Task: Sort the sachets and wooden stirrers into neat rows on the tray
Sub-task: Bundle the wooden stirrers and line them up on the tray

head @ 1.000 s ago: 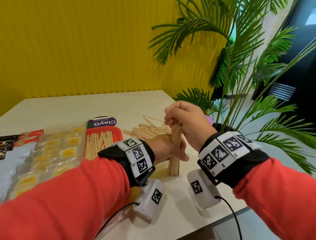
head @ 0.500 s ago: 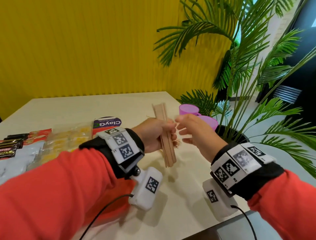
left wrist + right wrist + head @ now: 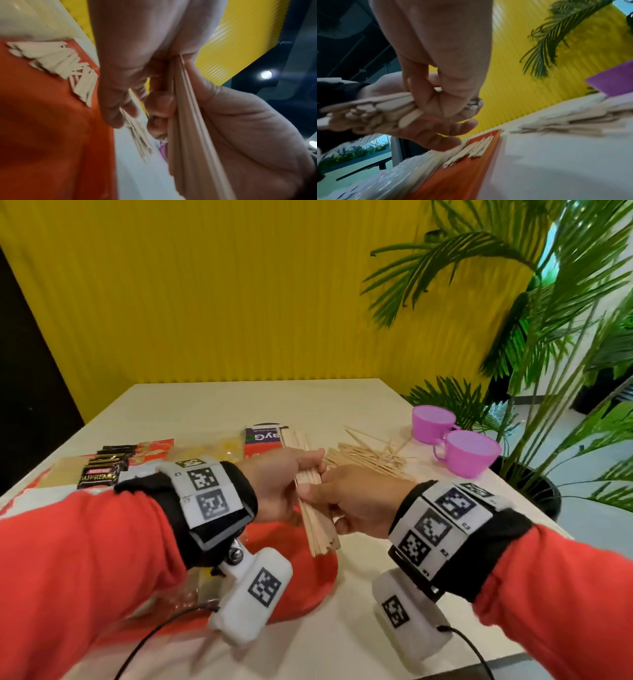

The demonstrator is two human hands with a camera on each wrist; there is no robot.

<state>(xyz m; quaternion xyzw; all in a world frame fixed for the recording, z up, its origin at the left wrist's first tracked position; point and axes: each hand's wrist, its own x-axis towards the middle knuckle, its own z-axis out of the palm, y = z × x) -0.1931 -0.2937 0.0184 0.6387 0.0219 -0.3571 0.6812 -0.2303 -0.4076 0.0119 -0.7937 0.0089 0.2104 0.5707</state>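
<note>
I see both hands meeting over the near right corner of the red tray (image 3: 308, 583), clamped together on one bundle of wooden stirrers (image 3: 317, 529). My left hand (image 3: 277, 484) wraps the bundle's middle, fingers curled over the top; my right hand (image 3: 356, 501) grips it from the right, thumb pressed on the sticks. The bundle tilts, its lower end hanging above the tray corner and its upper end poking past the left knuckles. I cannot tell whether the lower end touches the tray, since the hands and wrist gear cover that spot.

From the left wrist view the sticks run edge-on between thumb and fingers, blurred, and I cannot count them. A short row of stirrers (image 3: 56, 63) already lies on the tray's orange-red floor. The right wrist view shows the same row at the tray's far end, smeared by motion.

A loose pile of stirrers (image 3: 370, 457) lies on the table (image 3: 342, 628) just right of the tray, with thinner sticks crossing on top. The sachets (image 3: 106, 463) sit at the left: dark ones with partly legible lettering, red ones behind, and clear packets with yellow contents, most of them cut off by my left sleeve (image 3: 85, 559). A purple-and-white packet (image 3: 263, 436) lies at the tray's far edge, its print upside down and half covered.

Two pink cups (image 3: 455, 440) stand near the table's right edge, beside a potted palm (image 3: 548, 337).
</note>
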